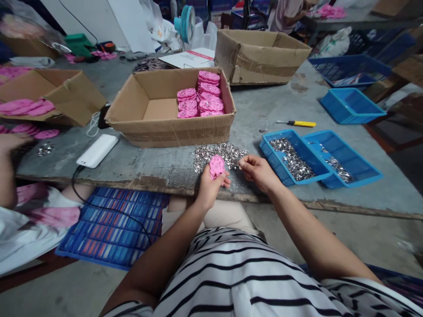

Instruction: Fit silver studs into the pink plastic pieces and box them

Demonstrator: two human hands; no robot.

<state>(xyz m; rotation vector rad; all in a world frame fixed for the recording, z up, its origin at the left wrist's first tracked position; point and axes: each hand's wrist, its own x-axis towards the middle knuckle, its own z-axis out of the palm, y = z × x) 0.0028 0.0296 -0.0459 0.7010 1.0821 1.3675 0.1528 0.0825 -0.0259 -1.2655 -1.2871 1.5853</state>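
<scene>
My left hand [209, 187] is closed around a pink plastic piece [217, 166], rounded with a scalloped edge, held above the table's front edge. To its right, my right hand [257, 171] has thumb and forefinger pinched together; whatever lies between the fingertips is too small to make out. A pile of small shiny metal parts [218, 152] is spread on the table just beyond both hands. Beside my right hand stands a blue tray [284, 174] of similar metal parts, and another blue tray [366, 169] overlaps it with fewer parts.
Behind the pile is a cardboard box [168, 132] with stacked pink pieces [209, 94]. A yellow-handled screwdriver [302, 123] lies behind the trays. A white power bank [97, 151] with a cable is at left, near a co-worker's arm [6, 167]. Another box [261, 66] stands farther back.
</scene>
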